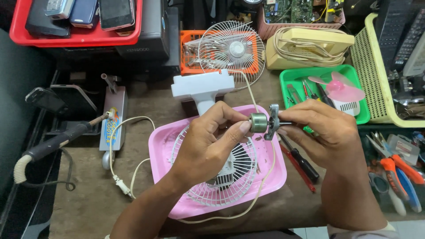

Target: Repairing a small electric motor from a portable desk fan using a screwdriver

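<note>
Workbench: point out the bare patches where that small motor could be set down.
Bare wood lies left of the pink tray, below the white cord's plug, and behind the tray, beside the white fan base. The right is crowded: screwdrivers, pliers, green tray. Both hands hold the motor.

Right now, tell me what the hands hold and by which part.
A small fan motor: left hand pinches its round body, right hand grips the bracket and shaft end.

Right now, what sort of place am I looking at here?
Probably a small electronics repair bench: both hands hold a small fan motor over a pink tray, with a soldering iron and screwdrivers nearby.
</note>
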